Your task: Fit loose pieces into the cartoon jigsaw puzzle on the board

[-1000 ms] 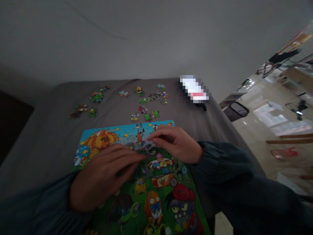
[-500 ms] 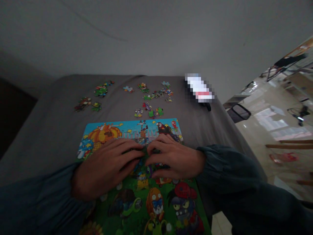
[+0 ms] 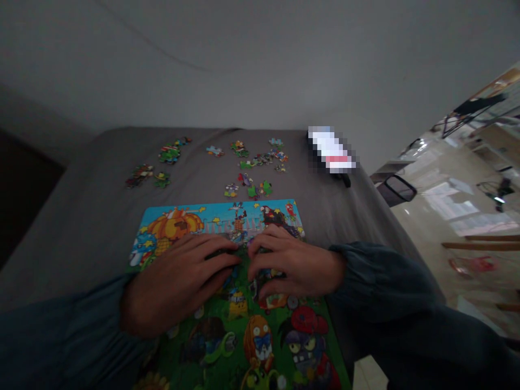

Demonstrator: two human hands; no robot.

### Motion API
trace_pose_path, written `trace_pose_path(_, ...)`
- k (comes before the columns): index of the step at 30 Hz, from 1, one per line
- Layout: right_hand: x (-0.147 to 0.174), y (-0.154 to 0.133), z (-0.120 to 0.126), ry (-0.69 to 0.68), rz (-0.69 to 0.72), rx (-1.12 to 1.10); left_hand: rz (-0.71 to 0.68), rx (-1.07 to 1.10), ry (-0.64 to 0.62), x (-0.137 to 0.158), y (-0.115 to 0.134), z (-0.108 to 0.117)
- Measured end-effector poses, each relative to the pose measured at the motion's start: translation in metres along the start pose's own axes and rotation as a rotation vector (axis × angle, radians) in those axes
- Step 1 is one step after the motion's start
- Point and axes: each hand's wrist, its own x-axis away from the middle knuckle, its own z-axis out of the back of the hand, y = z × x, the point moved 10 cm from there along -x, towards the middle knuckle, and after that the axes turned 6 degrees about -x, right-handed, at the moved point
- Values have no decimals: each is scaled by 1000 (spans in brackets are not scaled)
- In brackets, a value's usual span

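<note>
While both hands pressed flat on the puzzle (image 3: 244, 303), left hand (image 3: 179, 284) and right hand (image 3: 294, 265) lay spread and held nothing — fingertips meeting at its middle. A sideways shove could have buckled joined pieces — or scattered the loose pieces (image 3: 252, 176) just beyond its far edge.

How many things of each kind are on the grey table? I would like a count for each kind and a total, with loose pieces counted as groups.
Assembled puzzle board: 1
Groups of loose puzzle pieces: 2, one at far left and one at far middle
Hands resting on the board: 2, left hand and right hand
Blurred-out object at the far right edge: 1
Total: 6
</note>
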Motion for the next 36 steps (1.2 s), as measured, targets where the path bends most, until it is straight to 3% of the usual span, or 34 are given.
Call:
trace_pose_path(2,-1,6,7,64,-51,-176,4,3,-2,0,0,0)
trace_pose_path(6,5,34,24,330,-227,-462,2,10,6,0,0,1)
trace_pose_path(11,7,47,19,405,-314,-450,9,12,30,2,-1,2)
trace_pose_path(18,4,36,22,381,-267,-173,31,-2,-12,-1,-1,0)
trace_pose_path(24,5,33,23,357,-258,-46,-41,-57,31,-3,9,4)
trace_pose_path(32,0,31,15,231,-272,28,-26,-175,-18,1,16,-6)
trace_pose_path(36,-2,36,8,82,-274,18,-39,-183,-10,-3,19,-3)
